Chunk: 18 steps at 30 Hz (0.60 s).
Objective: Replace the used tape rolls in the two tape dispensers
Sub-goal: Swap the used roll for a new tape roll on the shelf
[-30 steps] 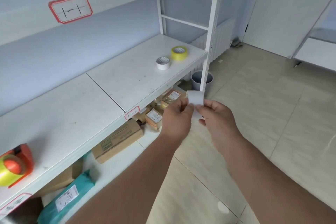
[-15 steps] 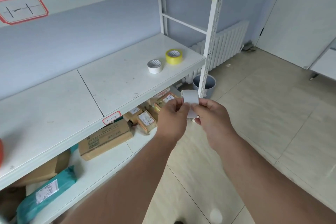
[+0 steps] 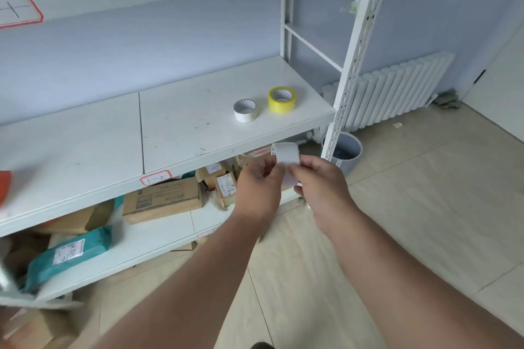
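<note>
View has swung right, red dispenser [image 3: 4,187] nearly gone at left; both hands, left [image 3: 259,184] & right [image 3: 320,183], pinch the white strip [image 3: 286,153] near shelf [image 3: 198,133] edge—peel slow, keep it taut; rolls [image 3: 245,110] sit far right.

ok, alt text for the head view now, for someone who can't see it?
Both hands, left hand and right hand, pinch a small white strip of tape held up in front of a white shelf. A white tape roll and a yellow tape roll lie flat on that shelf, with cardboard boxes on the level below.
</note>
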{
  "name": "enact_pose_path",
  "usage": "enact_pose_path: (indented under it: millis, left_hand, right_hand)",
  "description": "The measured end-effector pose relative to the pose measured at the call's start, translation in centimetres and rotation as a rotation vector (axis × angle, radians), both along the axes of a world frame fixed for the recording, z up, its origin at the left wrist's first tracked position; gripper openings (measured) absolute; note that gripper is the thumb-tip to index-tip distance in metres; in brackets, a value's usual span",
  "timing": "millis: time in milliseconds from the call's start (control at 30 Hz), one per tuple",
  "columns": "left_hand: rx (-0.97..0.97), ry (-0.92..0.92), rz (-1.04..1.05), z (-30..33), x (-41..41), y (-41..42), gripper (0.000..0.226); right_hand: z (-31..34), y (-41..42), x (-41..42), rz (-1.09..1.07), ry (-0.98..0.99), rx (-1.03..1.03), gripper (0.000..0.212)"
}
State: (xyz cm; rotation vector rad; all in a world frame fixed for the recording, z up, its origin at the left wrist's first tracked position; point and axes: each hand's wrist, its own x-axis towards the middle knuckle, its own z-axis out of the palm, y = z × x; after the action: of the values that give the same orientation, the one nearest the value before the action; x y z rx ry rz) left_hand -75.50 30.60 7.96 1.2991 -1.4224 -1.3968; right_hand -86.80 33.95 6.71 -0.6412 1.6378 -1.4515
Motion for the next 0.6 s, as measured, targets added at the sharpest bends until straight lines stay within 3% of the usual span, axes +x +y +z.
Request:
enact_pose_path:
  millis: [333,600]
  left_hand:
    - [0.027,0.016,0.096,-1.6,-3.8,-5.9,0.019]
    - [0.033,0.02,0.182,-2.0,-7.8,-10.5,0.02]
  right_hand:
    - [-1.3,-7.1,-4.3,0.105,-0.037,0.03,0.013]
    - [-1.3,-12.5,-8.6,0.209,-0.036,0.024,0.028]
